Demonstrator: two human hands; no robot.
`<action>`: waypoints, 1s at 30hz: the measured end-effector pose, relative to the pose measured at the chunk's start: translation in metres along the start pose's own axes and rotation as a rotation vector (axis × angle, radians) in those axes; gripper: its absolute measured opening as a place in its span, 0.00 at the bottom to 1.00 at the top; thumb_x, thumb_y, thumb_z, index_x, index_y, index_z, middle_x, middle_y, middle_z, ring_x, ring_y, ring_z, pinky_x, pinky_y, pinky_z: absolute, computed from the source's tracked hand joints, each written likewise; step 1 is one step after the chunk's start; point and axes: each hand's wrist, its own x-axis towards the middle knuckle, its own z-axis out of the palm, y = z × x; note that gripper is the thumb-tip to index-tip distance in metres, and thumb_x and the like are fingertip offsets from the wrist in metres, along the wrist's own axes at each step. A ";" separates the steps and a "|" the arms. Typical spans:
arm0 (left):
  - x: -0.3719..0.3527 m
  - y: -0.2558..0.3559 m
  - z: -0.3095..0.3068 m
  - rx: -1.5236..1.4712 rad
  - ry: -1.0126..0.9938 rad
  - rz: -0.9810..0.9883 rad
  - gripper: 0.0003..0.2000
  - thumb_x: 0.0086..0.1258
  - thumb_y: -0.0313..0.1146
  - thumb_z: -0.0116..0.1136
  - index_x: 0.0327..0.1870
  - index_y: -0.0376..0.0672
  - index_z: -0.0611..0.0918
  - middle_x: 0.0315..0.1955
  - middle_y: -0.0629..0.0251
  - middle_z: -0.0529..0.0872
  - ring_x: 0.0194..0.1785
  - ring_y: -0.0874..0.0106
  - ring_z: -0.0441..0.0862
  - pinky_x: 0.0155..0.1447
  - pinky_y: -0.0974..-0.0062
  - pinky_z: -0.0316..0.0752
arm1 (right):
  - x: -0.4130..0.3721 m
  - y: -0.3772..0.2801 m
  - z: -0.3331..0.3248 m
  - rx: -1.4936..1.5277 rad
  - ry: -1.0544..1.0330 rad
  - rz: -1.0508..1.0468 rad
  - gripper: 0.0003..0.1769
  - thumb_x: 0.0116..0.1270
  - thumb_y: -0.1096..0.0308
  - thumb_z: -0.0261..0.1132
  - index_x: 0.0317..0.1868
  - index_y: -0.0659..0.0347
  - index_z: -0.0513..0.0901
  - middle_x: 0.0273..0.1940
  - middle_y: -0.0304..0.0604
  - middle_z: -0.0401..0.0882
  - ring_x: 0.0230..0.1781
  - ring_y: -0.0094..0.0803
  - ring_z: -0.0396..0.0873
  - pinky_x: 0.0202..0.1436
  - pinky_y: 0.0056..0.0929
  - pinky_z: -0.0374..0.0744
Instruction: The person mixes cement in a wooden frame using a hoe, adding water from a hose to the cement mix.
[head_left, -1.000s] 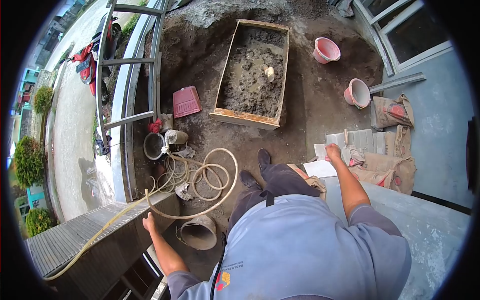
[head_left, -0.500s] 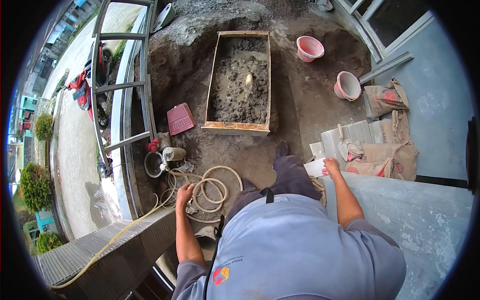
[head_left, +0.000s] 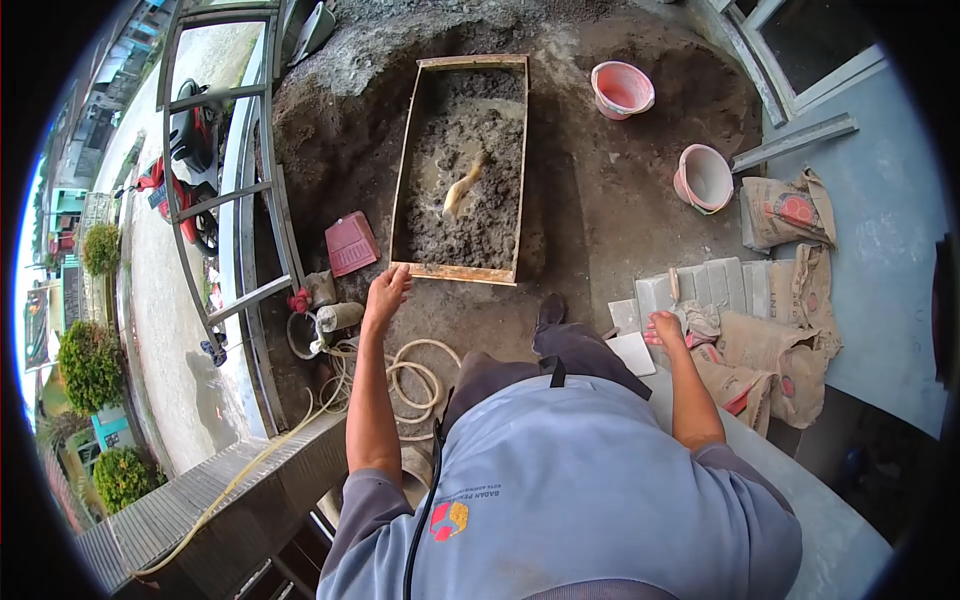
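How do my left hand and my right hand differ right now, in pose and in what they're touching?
The left hand is stretched forward, empty, with its fingers spread, close to the near rim of the wooden mortar box. The right hand is down at the side with its fingers curled. The left hand seems to touch nothing, while the right hand rests by the white tile and the grey blocks. Both hands are bare.

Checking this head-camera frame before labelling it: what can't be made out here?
All in the head view:
Right hand: on the grey tiles; its own back hides any grip.
Left hand: open by the mortar box; contact with its rim unclear.
Pale object in the box: half buried, too small to identify.
Second foot: hidden by the person's body; one shoe shows.
Cement sacks: print too small to read.
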 end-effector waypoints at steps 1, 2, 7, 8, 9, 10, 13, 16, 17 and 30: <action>0.015 0.013 0.014 -0.019 0.000 0.007 0.29 0.78 0.57 0.58 0.64 0.40 0.81 0.50 0.64 0.87 0.49 0.70 0.86 0.49 0.71 0.81 | 0.003 -0.013 -0.010 0.006 0.000 -0.034 0.18 0.75 0.61 0.63 0.60 0.60 0.79 0.43 0.48 0.82 0.30 0.41 0.85 0.31 0.40 0.88; 0.028 0.025 0.028 -0.038 -0.001 0.012 0.29 0.78 0.58 0.57 0.66 0.41 0.80 0.51 0.63 0.87 0.49 0.69 0.86 0.49 0.70 0.82 | 0.005 -0.023 -0.021 0.011 0.000 -0.066 0.18 0.75 0.61 0.63 0.60 0.59 0.79 0.43 0.48 0.82 0.30 0.40 0.85 0.31 0.39 0.88; 0.092 0.073 0.080 0.006 0.077 0.047 0.34 0.77 0.59 0.58 0.70 0.38 0.76 0.53 0.62 0.86 0.43 0.75 0.83 0.39 0.73 0.82 | 0.010 -0.053 -0.068 0.047 0.050 -0.077 0.18 0.76 0.59 0.63 0.59 0.58 0.79 0.45 0.49 0.83 0.35 0.40 0.85 0.38 0.39 0.88; 0.103 0.078 0.086 0.022 0.078 0.027 0.34 0.77 0.59 0.58 0.71 0.38 0.76 0.53 0.62 0.86 0.42 0.75 0.83 0.38 0.72 0.83 | 0.012 -0.051 -0.075 0.060 0.055 -0.050 0.18 0.76 0.59 0.63 0.59 0.58 0.79 0.46 0.49 0.83 0.35 0.40 0.85 0.38 0.40 0.88; 0.113 0.085 0.092 0.021 0.047 -0.001 0.34 0.76 0.60 0.58 0.69 0.38 0.77 0.50 0.62 0.86 0.43 0.74 0.83 0.36 0.72 0.82 | 0.014 -0.048 -0.083 0.071 0.059 -0.021 0.18 0.75 0.59 0.63 0.59 0.58 0.78 0.46 0.49 0.83 0.36 0.41 0.85 0.38 0.40 0.88; 0.120 0.091 0.096 -0.019 -0.003 -0.024 0.33 0.76 0.60 0.58 0.66 0.37 0.79 0.45 0.61 0.87 0.39 0.73 0.83 0.35 0.72 0.82 | 0.018 -0.046 -0.089 0.080 0.060 0.005 0.19 0.75 0.58 0.63 0.60 0.59 0.78 0.46 0.49 0.83 0.36 0.41 0.85 0.39 0.41 0.88; 0.148 0.092 0.104 0.046 -0.019 -0.099 0.30 0.75 0.59 0.60 0.58 0.36 0.84 0.37 0.61 0.87 0.32 0.71 0.84 0.34 0.71 0.82 | 0.024 -0.031 -0.107 0.137 0.066 0.032 0.19 0.74 0.59 0.63 0.59 0.59 0.78 0.46 0.51 0.82 0.36 0.43 0.85 0.38 0.43 0.89; 0.173 0.093 0.107 0.176 -0.053 -0.152 0.28 0.74 0.57 0.63 0.52 0.35 0.87 0.31 0.62 0.87 0.29 0.69 0.85 0.32 0.69 0.82 | 0.027 -0.032 -0.127 0.160 0.083 0.076 0.19 0.74 0.59 0.63 0.58 0.60 0.77 0.46 0.52 0.82 0.36 0.43 0.85 0.38 0.44 0.89; 0.178 0.095 0.108 0.239 -0.075 -0.181 0.27 0.73 0.56 0.64 0.51 0.35 0.87 0.30 0.62 0.87 0.29 0.69 0.85 0.32 0.68 0.82 | 0.029 -0.035 -0.132 0.160 0.090 0.096 0.19 0.73 0.59 0.63 0.58 0.61 0.77 0.45 0.53 0.82 0.36 0.44 0.85 0.38 0.44 0.89; 0.241 0.107 0.141 -0.195 -0.231 -0.737 0.10 0.66 0.35 0.68 0.31 0.42 0.78 0.22 0.69 0.77 0.21 0.72 0.76 0.26 0.67 0.77 | 0.180 -0.334 -0.086 -0.163 -0.092 0.041 0.17 0.75 0.62 0.62 0.58 0.61 0.78 0.40 0.49 0.83 0.33 0.41 0.86 0.37 0.41 0.90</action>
